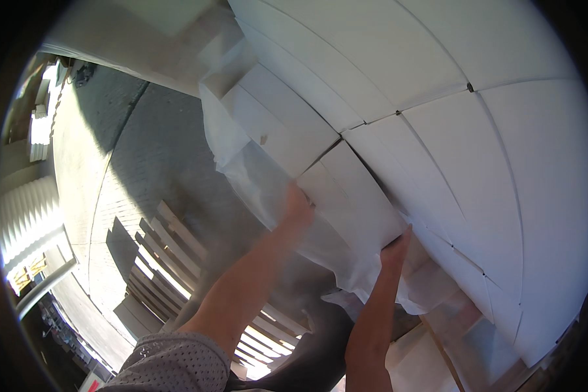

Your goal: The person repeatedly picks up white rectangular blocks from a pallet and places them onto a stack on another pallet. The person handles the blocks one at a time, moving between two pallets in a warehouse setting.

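White carton (359,202), one: plain, closed, contents hidden; placed between the person's two hands, at the foot of the stack. Carton beyond it (284,114), one: white, closed, set end to end with the first, a dark seam between; small brown mark on its face. Stacked cartons (464,150), many: white, flush, rising along the right, dark gaps at some corners; interiors unseen. Plastic film (251,166), one sheet: translucent, loose, crumpled along the left side of the two lower cartons.

Left grip (299,204): at the left side of the first carton, touching it or the film there; fingers blurred, so how far closed, and whether it has firm hold, I cannot tell. Right grip (393,251): at the carton's near right corner, one digit extended upward along the side, remaining fingers largely hidden; spread and firmness of hold cannot be told.

Left forearm (242,274): bare below a grey perforated sleeve (176,362), reaching far and rightward. Right forearm (372,320): bare, steeper, reaching far.

Slatted wooden pallet (170,245): left, on the floor (170,130), partly sunlit.
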The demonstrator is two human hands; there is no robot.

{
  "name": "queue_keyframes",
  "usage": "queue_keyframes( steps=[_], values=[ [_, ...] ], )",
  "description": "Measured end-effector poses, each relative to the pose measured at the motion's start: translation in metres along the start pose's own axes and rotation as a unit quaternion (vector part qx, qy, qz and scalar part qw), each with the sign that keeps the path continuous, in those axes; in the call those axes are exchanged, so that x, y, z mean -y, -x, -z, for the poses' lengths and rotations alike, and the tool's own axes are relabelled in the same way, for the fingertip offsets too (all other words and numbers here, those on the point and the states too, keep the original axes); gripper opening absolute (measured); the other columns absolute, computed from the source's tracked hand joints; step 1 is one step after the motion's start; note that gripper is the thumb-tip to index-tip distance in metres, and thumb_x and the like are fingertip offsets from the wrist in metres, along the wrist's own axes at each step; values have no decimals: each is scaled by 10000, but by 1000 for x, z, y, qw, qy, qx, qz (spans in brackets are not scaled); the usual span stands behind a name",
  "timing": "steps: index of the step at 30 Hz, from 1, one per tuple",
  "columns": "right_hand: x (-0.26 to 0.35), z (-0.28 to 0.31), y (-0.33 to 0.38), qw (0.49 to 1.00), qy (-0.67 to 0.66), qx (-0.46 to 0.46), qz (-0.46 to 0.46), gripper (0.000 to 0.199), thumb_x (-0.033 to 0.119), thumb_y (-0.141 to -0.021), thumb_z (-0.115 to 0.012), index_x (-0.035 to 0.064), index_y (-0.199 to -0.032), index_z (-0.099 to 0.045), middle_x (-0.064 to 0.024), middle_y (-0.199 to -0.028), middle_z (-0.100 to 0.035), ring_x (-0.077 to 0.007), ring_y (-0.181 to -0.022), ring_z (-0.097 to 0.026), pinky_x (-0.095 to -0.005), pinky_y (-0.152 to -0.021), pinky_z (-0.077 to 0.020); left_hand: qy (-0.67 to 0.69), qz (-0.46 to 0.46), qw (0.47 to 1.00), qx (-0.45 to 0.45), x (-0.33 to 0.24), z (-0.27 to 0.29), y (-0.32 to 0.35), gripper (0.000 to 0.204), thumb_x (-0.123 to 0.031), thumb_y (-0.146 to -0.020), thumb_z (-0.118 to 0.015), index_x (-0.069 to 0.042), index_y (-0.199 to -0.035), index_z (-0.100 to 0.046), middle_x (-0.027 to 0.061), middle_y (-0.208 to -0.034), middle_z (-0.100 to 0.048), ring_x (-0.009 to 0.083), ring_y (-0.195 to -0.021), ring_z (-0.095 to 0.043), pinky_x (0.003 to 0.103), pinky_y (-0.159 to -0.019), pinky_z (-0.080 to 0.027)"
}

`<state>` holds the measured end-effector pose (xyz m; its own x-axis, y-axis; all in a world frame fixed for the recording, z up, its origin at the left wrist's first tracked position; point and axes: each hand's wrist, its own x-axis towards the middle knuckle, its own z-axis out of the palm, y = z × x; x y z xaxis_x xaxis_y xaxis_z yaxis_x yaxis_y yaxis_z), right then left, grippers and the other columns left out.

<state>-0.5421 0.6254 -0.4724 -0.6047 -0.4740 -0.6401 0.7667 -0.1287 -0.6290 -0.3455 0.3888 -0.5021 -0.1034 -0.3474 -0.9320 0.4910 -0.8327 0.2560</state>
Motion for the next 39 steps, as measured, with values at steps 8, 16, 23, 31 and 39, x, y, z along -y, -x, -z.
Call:
queue_keyframes(
  steps=[8, 16, 23, 31, 39],
  values=[
    [-23, -35, 15, 971, 186, -148, 30, 482, 355, -900, -561, 27, -1251, -531, -92, -1241, -550, -208, -1145, -507, -337, -999, -374, -91, -1, 996, 16, 5, -24, 47, 470, -363, -900, -551, -140, -1302, -452, 61, -1325, -442, 229, -1246, -400, 474, -1050, -307],
    [-23, -48, 14, 957, 171, -233, -17, 300, 182, -751, -651, 53, -1016, -596, -44, -985, -569, -175, -953, -530, -312, -864, -414, -491, -193, 834, 164, -5, 15, 23, 438, -178, -768, -722, -41, -1151, -560, 150, -1201, -501, 318, -1110, -494, 457, -977, -399],
    [-18, -49, 26, 975, 152, -147, 69, 241, 139, -769, -596, 27, -982, -590, -34, -955, -551, -192, -932, -514, -304, -862, -403, -553, -198, 768, 255, -17, 21, 39, 497, -245, -832, -680, -66, -1259, -499, 115, -1234, -512, 271, -1135, -527, 461, -920, -457],
    [-123, -28, 137, 823, 539, -162, 79, 135, 176, -830, -597, 43, -814, -591, -103, -825, -574, -266, -826, -568, -390, -733, -437, -626, 15, 736, 257, -21, 79, 108, 451, -299, -922, -539, -21, -1272, -477, 129, -1143, -594, 270, -1009, -613, 397, -826, -503],
    [-109, -69, 295, 786, 613, 29, 67, 128, 179, -827, -593, 54, -810, -611, -114, -840, -595, -288, -830, -582, -399, -734, -452, -740, -314, 452, 386, -35, -49, 346, 279, -87, -943, -468, 0, -1191, -563, 128, -1108, -638, 238, -1000, -632, 336, -854, -499]
  ],
)
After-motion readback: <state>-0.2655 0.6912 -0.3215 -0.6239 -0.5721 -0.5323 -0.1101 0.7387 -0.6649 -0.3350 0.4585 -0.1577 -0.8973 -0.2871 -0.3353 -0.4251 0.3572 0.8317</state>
